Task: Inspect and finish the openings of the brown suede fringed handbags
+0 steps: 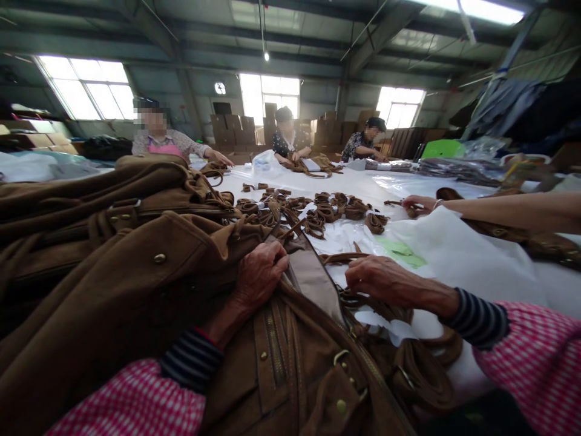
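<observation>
A brown bag (318,357) with brass zips and fittings lies in front of me, its zip open and a grey lining (313,272) showing. My left hand (262,270) is closed at the bag's top edge, fingers curled on the edge by the lining. To the right of the opening, my right hand (381,280) is closed beside a brown strap (342,258); what its fingers hold is too small to make out. Coiled straps (422,369) with white wraps lie below my right hand.
More brown bags (91,260) are heaped at left. Bundled straps (336,209) lie mid-table on the white table (354,181). Another person's hand (420,204) reaches in from the right. Three people work across the table. Plastic-wrapped goods (458,169) sit at back right.
</observation>
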{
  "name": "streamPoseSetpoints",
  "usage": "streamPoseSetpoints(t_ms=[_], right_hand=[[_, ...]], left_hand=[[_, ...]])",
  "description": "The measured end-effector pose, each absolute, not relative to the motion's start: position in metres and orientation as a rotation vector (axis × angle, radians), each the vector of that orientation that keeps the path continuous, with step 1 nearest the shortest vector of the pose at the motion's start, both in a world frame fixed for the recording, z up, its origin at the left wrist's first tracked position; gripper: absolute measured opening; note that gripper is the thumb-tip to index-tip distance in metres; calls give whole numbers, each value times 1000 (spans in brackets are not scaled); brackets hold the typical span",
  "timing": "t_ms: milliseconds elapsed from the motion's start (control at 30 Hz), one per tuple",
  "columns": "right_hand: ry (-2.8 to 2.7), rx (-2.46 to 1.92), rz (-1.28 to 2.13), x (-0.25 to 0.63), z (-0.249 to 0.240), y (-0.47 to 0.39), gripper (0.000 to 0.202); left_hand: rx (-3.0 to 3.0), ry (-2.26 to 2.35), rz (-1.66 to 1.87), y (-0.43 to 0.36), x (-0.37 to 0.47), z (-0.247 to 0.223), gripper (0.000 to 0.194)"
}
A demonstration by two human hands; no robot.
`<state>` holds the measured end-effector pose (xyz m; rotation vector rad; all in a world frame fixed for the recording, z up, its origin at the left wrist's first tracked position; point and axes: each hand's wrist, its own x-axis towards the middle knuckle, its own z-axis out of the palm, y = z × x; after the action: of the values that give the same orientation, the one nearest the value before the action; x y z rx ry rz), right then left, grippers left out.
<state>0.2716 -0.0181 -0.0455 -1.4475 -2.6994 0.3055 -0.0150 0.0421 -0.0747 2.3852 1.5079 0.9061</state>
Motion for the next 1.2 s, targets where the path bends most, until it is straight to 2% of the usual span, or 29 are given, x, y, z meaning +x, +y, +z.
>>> streamPoseSetpoints(t_ms=[167, 300, 433, 567, 867, 1033, 1200], right_hand=[[-2506, -1506, 582, 262, -42, -21, 14], [-2426, -1418, 671, 257, -45, -25, 19], [-2485, -1471, 541, 249, -38, -36, 23], [-2550, -1524, 449, 243, -34, -44, 14], [-2476, -1488, 155, 261, -57, -44, 19], [-2253, -1417, 27, 257, -33, -34, 24], [-2411, -1501, 139, 198, -6, -10, 17]], left_hand=[[2383, 1479, 900, 42, -15, -72, 15], [2368, 1494, 878, 42, -15, -71, 16], [2358, 1493, 877, 44, -16, -71, 20], [2361, 1469, 882, 45, -18, -72, 23], [2273, 1495, 779, 43, -18, -59, 19], [2243, 1470, 711, 42, -18, -48, 13], [2235, 1484, 675, 43, -19, -45, 11]])
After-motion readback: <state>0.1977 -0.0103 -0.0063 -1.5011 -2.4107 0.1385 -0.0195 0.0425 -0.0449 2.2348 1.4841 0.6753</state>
